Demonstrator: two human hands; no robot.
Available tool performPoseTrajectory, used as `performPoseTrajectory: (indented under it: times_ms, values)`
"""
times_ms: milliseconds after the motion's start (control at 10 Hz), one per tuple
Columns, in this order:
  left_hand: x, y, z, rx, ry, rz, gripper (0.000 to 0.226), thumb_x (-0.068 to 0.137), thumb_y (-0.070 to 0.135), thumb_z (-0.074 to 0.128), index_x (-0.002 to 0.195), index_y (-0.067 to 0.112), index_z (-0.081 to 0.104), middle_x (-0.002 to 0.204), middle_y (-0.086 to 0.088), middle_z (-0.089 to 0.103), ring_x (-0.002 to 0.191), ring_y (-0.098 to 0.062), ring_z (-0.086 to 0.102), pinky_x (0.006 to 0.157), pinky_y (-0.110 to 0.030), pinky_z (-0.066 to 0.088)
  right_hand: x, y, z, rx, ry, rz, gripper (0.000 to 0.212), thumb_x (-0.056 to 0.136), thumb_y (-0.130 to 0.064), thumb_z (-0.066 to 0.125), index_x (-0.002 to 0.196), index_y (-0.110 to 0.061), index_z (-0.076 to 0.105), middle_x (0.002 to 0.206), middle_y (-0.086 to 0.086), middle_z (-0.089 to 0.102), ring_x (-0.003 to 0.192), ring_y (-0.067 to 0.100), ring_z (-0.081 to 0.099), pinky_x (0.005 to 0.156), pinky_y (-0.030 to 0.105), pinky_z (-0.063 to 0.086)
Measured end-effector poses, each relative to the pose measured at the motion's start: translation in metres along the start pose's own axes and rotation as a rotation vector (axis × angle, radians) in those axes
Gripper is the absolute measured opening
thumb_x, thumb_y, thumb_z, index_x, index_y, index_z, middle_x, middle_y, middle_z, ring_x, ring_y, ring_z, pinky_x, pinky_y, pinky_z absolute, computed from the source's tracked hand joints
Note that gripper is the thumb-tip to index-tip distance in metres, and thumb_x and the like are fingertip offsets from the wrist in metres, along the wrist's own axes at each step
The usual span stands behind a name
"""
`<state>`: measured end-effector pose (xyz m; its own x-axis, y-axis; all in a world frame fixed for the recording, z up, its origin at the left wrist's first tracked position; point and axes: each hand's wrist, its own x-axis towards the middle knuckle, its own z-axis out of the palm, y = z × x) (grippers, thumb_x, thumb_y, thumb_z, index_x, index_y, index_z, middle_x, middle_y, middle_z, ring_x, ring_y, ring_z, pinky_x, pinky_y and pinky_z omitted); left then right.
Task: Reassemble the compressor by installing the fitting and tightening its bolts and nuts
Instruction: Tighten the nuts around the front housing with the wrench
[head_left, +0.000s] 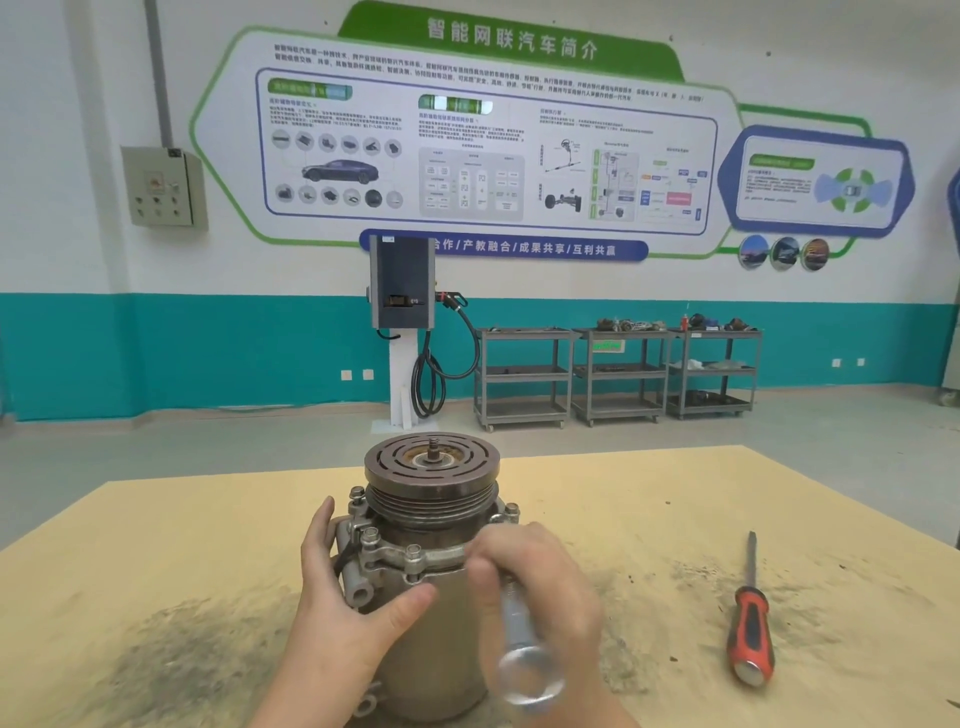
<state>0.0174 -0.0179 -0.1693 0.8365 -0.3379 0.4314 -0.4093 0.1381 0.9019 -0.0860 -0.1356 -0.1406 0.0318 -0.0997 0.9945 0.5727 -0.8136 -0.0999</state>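
Head view. The compressor (431, 561) is standing upright on the table (649, 519), near the front edge and roughly central in the frame. Its slotted clutch plate and grooved pulley (431, 467) are facing upward, with the threaded shaft end (431, 445) projecting from the centre.

Below the pulley, a metal flange (410, 553) is running around the housing, with bolts (414, 551) seated in it at several places around the circumference. A cylindrical port fitting (360, 592) is sitting on the left side of the housing, just under the flange.

The left hand (337, 592) is gripping the compressor body: the fingers (317, 530) are wrapping around the left and rear of the housing, and the thumb (410, 605) is pressing across the front face, just beside the port fitting.

The right hand (540, 577) is curling around the shank of a metal wrench (522, 639). The wrench is blurred; its ring end (530, 675) is pointing down toward the camera, while its upper end is hidden behind the fingers at flange level on the right side of the housing. Whether that end is engaging a bolt cannot be determined.

A screwdriver (750, 618) with a red and black handle is lying on the table, well apart to the right of the compressor, blade pointing away from the camera. Dark grime is staining the table surface around the compressor.

In the background, three grey trolleys (618, 374) are standing against the teal and white wall, beside a pedestal-mounted charging unit (402, 283).
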Motion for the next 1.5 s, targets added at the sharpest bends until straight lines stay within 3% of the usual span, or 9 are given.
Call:
performPoseTrajectory:
  times_ms: [200,400,600,700,900,1000,1200,1300,1500]
  values:
    - [-0.001,-0.002,0.001,-0.011,0.03,0.019,0.111,0.016,0.082,0.08,0.11,0.083,0.021,0.123,0.047,0.033,0.108,0.019,0.05,0.096,-0.022,0.039,0.013,-0.009,-0.001,0.043,-0.033,0.023,0.028,0.102,-0.032,0.048,0.09,-0.013,0.064,0.087,-0.001,0.066,0.074,0.015,0.063,0.069,0.024,0.052]
    - [-0.006,0.004,0.001,-0.048,-0.014,0.022,0.111,0.038,0.059,0.08,0.127,0.066,0.015,0.097,0.067,0.03,0.09,0.035,0.045,0.084,-0.015,0.034,0.033,0.003,-0.022,0.551,0.397,0.822,0.018,0.106,-0.013,0.03,0.1,-0.021,0.045,0.065,0.003,0.064,0.046,0.014,0.049,0.049,0.02,0.044]
    - [-0.005,0.002,0.0,-0.055,-0.024,0.023,0.114,0.036,0.056,0.078,0.132,0.06,0.015,0.097,0.066,0.031,0.089,0.036,0.045,0.081,-0.011,0.034,0.036,0.029,-0.03,0.811,0.396,1.098,0.015,0.105,-0.013,0.033,0.096,-0.011,0.045,0.062,0.007,0.06,0.044,0.016,0.045,0.045,0.022,0.041]
    - [-0.006,0.004,-0.001,-0.055,-0.026,0.013,0.11,0.036,0.058,0.078,0.125,0.067,0.014,0.099,0.066,0.029,0.092,0.035,0.045,0.086,-0.012,0.034,0.035,0.032,-0.031,0.823,0.378,1.111,0.016,0.104,-0.014,0.034,0.094,-0.009,0.045,0.064,0.01,0.059,0.045,0.018,0.047,0.045,0.023,0.042]
    - [-0.005,0.004,0.0,-0.067,-0.042,-0.002,0.109,0.034,0.064,0.081,0.12,0.072,0.014,0.106,0.06,0.028,0.097,0.031,0.047,0.097,-0.022,0.033,0.008,0.003,-0.008,0.185,0.154,0.249,0.015,0.103,-0.037,0.042,0.095,-0.033,0.054,0.079,0.001,0.064,0.063,0.015,0.059,0.06,0.028,0.05]
    - [-0.002,-0.003,-0.002,-0.018,-0.029,0.017,0.109,0.028,0.08,0.081,0.114,0.082,0.014,0.103,0.066,0.032,0.104,0.029,0.047,0.087,-0.016,0.038,0.001,0.0,-0.002,-0.035,-0.028,0.018,0.019,0.102,-0.029,0.047,0.09,-0.017,0.058,0.081,-0.007,0.059,0.067,0.013,0.057,0.058,0.027,0.048]
    - [0.002,-0.01,0.004,-0.06,0.013,0.047,0.099,0.03,0.067,0.088,0.106,0.086,0.027,0.117,0.044,0.045,0.102,0.023,0.054,0.076,-0.002,0.045,0.004,-0.012,0.008,-0.129,-0.194,0.061,0.022,0.091,-0.027,0.064,0.081,-0.008,0.07,0.086,-0.004,0.066,0.078,0.015,0.058,0.07,0.027,0.048]
    - [-0.002,-0.006,0.001,-0.024,-0.001,0.028,0.102,0.03,0.074,0.086,0.114,0.08,0.028,0.121,0.042,0.05,0.109,0.013,0.057,0.092,-0.016,0.047,0.012,-0.016,0.0,-0.033,-0.118,0.079,0.025,0.098,-0.03,0.052,0.087,-0.012,0.063,0.086,-0.005,0.061,0.079,0.013,0.058,0.069,0.026,0.048]
    - [-0.007,0.008,-0.001,0.001,-0.063,-0.043,0.105,0.043,0.061,0.082,0.131,0.061,0.026,0.137,0.017,0.051,0.121,-0.002,0.054,0.109,-0.041,0.042,0.032,-0.006,-0.02,0.498,0.34,0.681,0.013,0.102,-0.014,0.033,0.097,-0.022,0.043,0.069,0.005,0.065,0.053,0.014,0.05,0.057,0.02,0.044]
